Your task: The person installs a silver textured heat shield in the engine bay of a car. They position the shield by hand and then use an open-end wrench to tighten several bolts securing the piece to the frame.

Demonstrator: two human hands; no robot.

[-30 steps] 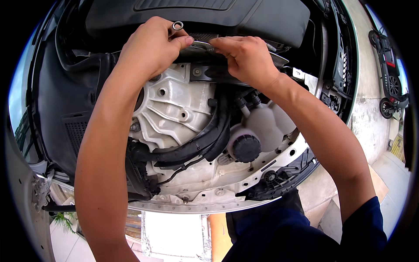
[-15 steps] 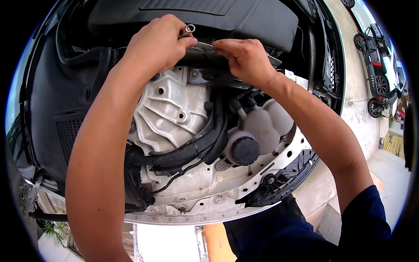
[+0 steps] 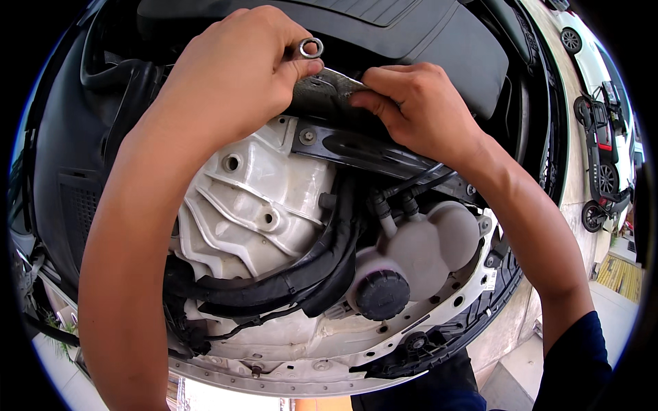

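My left hand (image 3: 250, 65) is closed round a metal wrench, and only its round ring-like end (image 3: 311, 48) shows past the thumb. Between the hands spans a thin grey metal sheet (image 3: 332, 83), bent and dull like a heat shield. My right hand (image 3: 411, 103) pinches the sheet's right edge between thumb and fingers. The left thumb lies at the sheet's other end; whether it grips the sheet too is hard to tell. Beneath the hands runs a black metal bracket (image 3: 370, 147) with a bolt at its left end.
Below are a white ribbed body panel (image 3: 253, 198), thick black hoses (image 3: 274, 291) and a whitish reservoir (image 3: 418, 246) with a black cap (image 3: 382, 295). A black engine cover (image 3: 439, 41) lies beyond my hands. Parked vehicles, including a white car (image 3: 613, 103), stand at right.
The view has moved closer to the engine bay. My right hand has shifted its grip and the metal sheet shows more, tilted up between my hands. The wrench stays in my left hand.
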